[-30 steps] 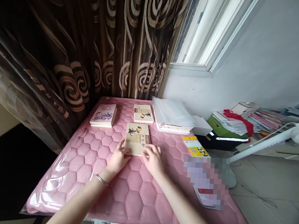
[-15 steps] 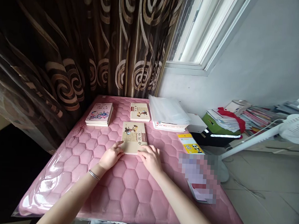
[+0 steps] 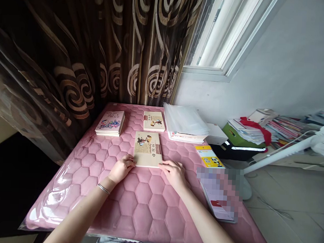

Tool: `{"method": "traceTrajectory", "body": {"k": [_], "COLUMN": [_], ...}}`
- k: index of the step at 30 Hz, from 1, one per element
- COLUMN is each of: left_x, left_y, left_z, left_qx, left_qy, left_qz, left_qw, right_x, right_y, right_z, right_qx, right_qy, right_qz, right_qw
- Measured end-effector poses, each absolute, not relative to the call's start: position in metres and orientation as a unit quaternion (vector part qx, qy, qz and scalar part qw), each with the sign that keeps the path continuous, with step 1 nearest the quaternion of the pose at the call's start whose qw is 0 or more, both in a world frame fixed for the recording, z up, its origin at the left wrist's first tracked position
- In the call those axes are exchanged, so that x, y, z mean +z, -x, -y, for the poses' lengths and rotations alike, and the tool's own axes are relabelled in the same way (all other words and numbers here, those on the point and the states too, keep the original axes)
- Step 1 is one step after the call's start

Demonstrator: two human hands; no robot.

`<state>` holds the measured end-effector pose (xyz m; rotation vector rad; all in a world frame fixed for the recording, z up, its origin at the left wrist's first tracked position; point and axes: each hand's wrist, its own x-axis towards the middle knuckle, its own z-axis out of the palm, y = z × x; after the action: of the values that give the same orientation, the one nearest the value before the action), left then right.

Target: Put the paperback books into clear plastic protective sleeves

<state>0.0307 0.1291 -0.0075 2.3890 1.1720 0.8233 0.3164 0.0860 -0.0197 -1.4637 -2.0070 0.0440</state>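
Note:
A cream paperback book (image 3: 148,153) with a small painted figure scene on its cover lies flat on the pink padded table cover (image 3: 136,216). At its lower left corner my left hand (image 3: 122,168) has its fingers curled against the edge. My right hand (image 3: 174,173) pinches the lower right corner between thumb and fingers. Just beyond lies a similar cream book (image 3: 154,121). Off to the left is a short stack of books (image 3: 110,123) with a colourful picture on top.
A pile of papers under clear plastic sleeves (image 3: 186,122) stands at the back right. A yellow panda packet (image 3: 209,156) and a partly pixelated pink-white item (image 3: 219,197) lie along the right edge. Beyond the table are a white fan (image 3: 282,153) and a green box of papers (image 3: 232,134).
My right hand has slid outward from the book's front edge to its right corner. My left hand stays at the left corner. The view has shifted slightly.

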Motion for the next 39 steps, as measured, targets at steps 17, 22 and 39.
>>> {"method": "traceTrajectory", "body": {"k": [17,22,39], "left_x": [0.009,0.01,0.009], "left_y": [-0.038,-0.022,-0.1], "left_z": [-0.12,-0.134,-0.062], "left_qx": [0.186,0.198,0.238], "left_qy": [-0.858,-0.856,-0.733], "left_qz": [-0.476,-0.475,-0.61], "left_qw": [0.051,0.045,0.183], "right_x": [-0.002,-0.004,0.006], "right_y": [-0.304,-0.286,-0.323], "right_z": [-0.084,-0.074,-0.229], "right_qx": [0.154,0.177,0.204], "right_qy": [0.613,0.616,0.614], "right_qz": [0.67,0.675,0.691], "right_qw": [0.39,0.366,0.322]}}
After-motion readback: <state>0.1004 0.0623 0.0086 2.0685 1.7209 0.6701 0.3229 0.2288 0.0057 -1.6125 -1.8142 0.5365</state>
